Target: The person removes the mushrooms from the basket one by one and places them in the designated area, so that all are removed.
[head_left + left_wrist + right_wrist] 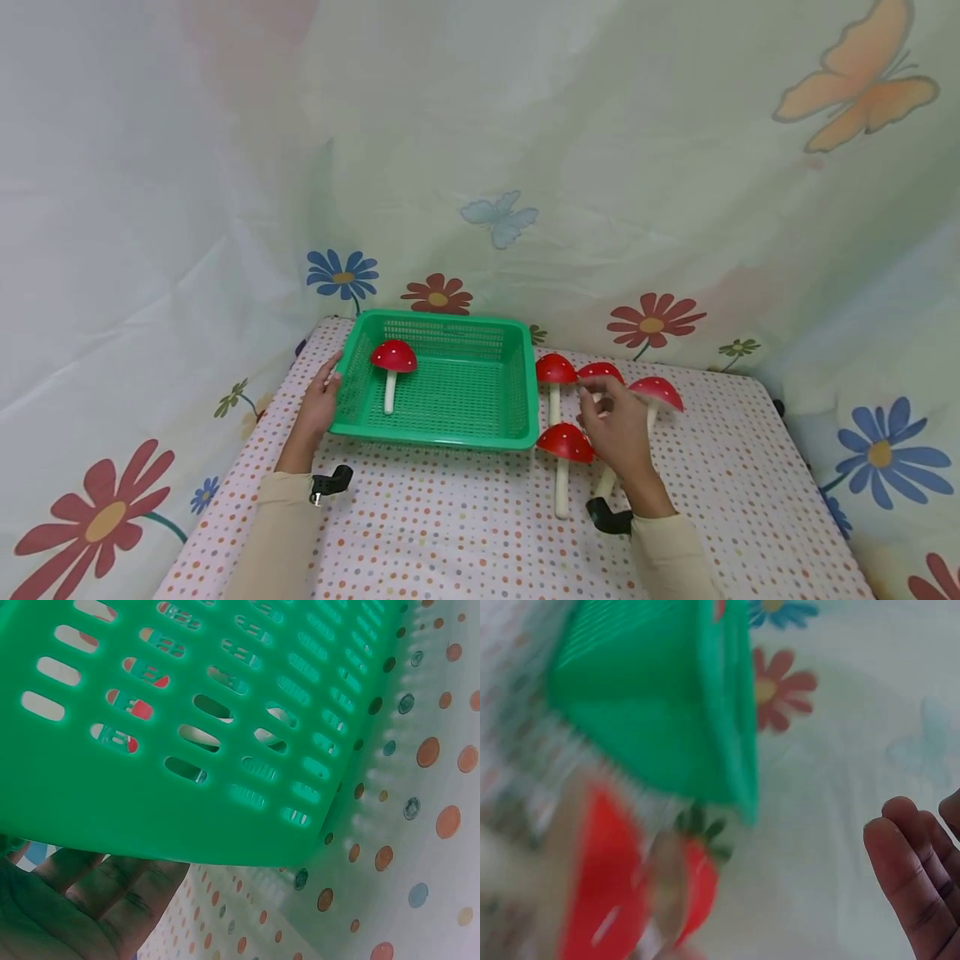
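Note:
A green plastic basket (450, 439) holds one toy mushroom (393, 358) with a white-spotted red cap and pale stem, lying on its left side. My left hand (321, 404) touches the basket's left rim; in the left wrist view the loosely extended fingers (124, 900) meet the rim, which hides their tips. My right hand (618, 425) hovers above more toy mushrooms right of the basket, thumb and forefinger near each other with nothing seen between them. Beside and beneath it are a front mushroom (566, 443), a back-left one (557, 369) and a right one (657, 392).
The dotted tablecloth (450, 533) covers the table. A painted fabric backdrop (420, 125) with flowers and butterflies rises behind and at both sides. Another stem (606, 482) shows below my right hand, its cap hidden.

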Available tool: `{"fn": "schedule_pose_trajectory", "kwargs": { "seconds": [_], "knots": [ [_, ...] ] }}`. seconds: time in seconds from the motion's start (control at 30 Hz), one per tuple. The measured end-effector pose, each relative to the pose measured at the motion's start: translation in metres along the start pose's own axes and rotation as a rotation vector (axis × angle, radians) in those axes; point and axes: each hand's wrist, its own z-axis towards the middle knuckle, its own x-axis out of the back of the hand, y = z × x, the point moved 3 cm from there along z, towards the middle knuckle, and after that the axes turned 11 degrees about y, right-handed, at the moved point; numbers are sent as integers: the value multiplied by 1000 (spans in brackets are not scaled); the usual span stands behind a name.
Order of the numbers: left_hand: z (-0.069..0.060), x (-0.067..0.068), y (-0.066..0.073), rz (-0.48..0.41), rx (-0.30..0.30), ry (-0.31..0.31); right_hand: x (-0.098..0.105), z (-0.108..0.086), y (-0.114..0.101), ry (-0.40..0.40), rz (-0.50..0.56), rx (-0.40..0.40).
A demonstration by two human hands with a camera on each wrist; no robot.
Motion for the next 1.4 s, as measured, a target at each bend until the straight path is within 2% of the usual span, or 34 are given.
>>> {"fn": "schedule_pose_trajectory", "kwargs": {
  "seconds": [0.13,0.2,0.3,0.37,0.5,0.6,0.73,0.87,1.13,1.27,1.4],
  "knots": [
    [3,2,-2,-3,-20,13,-42,26,-36,-39,187,21],
    [3,2,-4,-13,-24,21,-65,35,-49,-78,286,6],
    [0,-1,-11,-19,-21,15,-95,41,-65,-161,437,-76],
    [-4,-2,-16,-16,-8,16,-111,42,-75,-229,488,-136],
    [-7,-2,-19,-14,-3,35,-145,50,-83,-353,595,-245],
    [-5,-1,-15,-19,-21,52,-179,64,-73,-386,628,-246],
    [0,-2,-7,-35,-54,58,-220,81,-54,-404,572,-176],
    [4,-6,-2,-50,-74,46,-243,83,-41,-479,502,-154],
    [8,-7,-1,-48,-93,57,-277,65,-33,-717,412,-151],
    [8,-7,-1,-56,-90,65,-290,53,-34,-801,261,-47],
    [8,-8,-2,-50,-92,70,-301,42,-32,-837,136,42]
  ]
}}
